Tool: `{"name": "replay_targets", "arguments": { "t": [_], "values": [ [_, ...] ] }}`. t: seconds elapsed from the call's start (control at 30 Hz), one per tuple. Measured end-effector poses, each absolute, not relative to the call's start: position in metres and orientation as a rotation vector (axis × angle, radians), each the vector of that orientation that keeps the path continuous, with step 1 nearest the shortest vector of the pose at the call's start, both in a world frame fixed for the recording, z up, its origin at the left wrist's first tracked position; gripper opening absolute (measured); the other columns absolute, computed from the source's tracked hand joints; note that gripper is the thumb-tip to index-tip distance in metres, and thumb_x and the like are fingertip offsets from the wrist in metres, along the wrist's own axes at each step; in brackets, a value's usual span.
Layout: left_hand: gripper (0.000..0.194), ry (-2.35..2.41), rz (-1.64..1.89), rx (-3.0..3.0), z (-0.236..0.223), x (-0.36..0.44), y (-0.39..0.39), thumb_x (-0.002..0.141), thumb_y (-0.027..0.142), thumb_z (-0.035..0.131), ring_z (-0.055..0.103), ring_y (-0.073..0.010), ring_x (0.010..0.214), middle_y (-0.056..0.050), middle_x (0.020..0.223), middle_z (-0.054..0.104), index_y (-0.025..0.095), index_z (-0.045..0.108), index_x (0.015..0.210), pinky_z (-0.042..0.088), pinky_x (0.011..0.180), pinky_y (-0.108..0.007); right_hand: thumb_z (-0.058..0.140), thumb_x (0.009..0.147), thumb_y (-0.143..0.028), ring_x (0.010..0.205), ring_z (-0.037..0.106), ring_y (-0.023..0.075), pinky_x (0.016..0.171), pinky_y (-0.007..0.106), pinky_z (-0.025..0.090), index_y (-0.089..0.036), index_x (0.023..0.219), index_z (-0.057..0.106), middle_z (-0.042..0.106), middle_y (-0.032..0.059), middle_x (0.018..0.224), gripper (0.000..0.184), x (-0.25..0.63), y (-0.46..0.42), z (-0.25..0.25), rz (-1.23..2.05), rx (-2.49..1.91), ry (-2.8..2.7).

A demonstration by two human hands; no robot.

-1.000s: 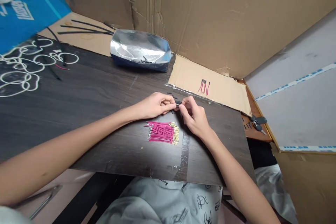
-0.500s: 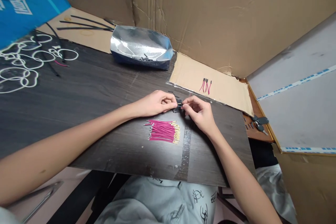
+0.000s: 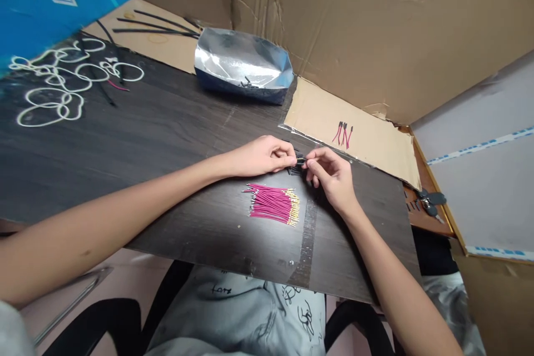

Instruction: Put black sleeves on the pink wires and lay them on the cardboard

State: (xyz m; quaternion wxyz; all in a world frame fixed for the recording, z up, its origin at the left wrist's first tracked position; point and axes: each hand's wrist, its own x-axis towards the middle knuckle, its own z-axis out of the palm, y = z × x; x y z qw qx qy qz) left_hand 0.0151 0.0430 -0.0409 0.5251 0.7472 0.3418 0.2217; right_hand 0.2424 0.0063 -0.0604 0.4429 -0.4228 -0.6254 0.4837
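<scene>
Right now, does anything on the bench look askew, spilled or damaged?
Nothing spilled. The magenta wires lie in a neat bundle beside both hands. The oddities are minor: the cardboard backdrop is creased and torn, and one stray magenta wire lies alone on the white scribbles, far left.

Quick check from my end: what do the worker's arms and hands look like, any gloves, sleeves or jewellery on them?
Both arms are bare from wrist to elbow, with no sleeves in view. The left hand and right hand wear no gloves, and no rings, watch or wristband show. Below the table edge, light grey clothing with black printed doodles covers the lap.
</scene>
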Motion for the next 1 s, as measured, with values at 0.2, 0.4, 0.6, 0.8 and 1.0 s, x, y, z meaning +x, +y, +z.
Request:
{"name": "replay_targets", "arguments": {
  "t": [0.2, 0.4, 0.6, 0.8, 1.0],
  "values": [
    [0.022, 0.797, 0.522, 1.74, -0.0376, 0.0165, 0.041, 0.097, 0.032, 0.058, 0.038, -0.0085, 0.054, 0.005, 0.06, 0.048, 0.016, 0.059, 0.082, 0.03, 0.055, -0.024, 0.071, 0.096, -0.033, 0.057, 0.06, 0.009, 0.044, 0.021, 0.041, -0.02, 0.1, 0.066, 0.071, 0.0014, 0.084, 0.015, 0.2422, 0.0061, -0.0608, 1.185, -1.064, -1.548],
    [0.021, 0.838, 0.54, 1.813, -0.0387, 0.0165, 0.0397, 0.094, 0.032, 0.06, 0.041, -0.0091, 0.057, 0.003, 0.064, 0.053, 0.015, 0.065, 0.084, 0.031, 0.056, -0.024, 0.069, 0.097, -0.034, 0.061, 0.06, 0.0099, 0.049, 0.022, 0.044, -0.021, 0.1, 0.069, 0.067, 0.0007, 0.083, 0.013, 0.2409, 0.0041, -0.0608, 1.053, -1.098, -1.661],
    [0.022, 0.89, 0.65, 1.949, -0.0387, 0.0179, 0.0352, 0.091, 0.034, 0.064, 0.043, -0.0107, 0.061, 0.003, 0.063, 0.054, 0.015, 0.07, 0.081, 0.032, 0.061, -0.026, 0.073, 0.093, -0.034, 0.072, 0.062, 0.0139, 0.049, 0.024, 0.048, -0.023, 0.095, 0.076, 0.067, 0.0053, 0.1, 0.012, 0.2395, 0.0041, -0.0563, 0.97, -1.084, -1.745],
    [0.022, 0.882, 0.683, 2.066, -0.0427, 0.0184, 0.0364, 0.095, 0.033, 0.06, 0.043, -0.0112, 0.061, 0.004, 0.064, 0.057, 0.016, 0.074, 0.092, 0.03, 0.062, -0.027, 0.082, 0.085, -0.03, 0.067, 0.063, 0.0143, 0.048, 0.025, 0.053, -0.024, 0.104, 0.074, 0.065, 0.0001, 0.08, 0.021, 0.2392, 0.0056, -0.0561, 1.344, -0.973, -1.518],
    [0.031, 0.885, 0.698, 2.133, -0.0404, 0.0172, 0.0341, 0.102, 0.034, 0.053, 0.046, -0.0114, 0.062, 0.003, 0.066, 0.056, 0.016, 0.068, 0.083, 0.032, 0.064, -0.027, 0.08, 0.087, -0.034, 0.075, 0.067, 0.0149, 0.058, 0.026, 0.06, -0.023, 0.102, 0.072, 0.067, 0.0013, 0.086, 0.02, 0.2352, 0.004, -0.0521, 1.497, -0.937, -1.323]
  ]
}}
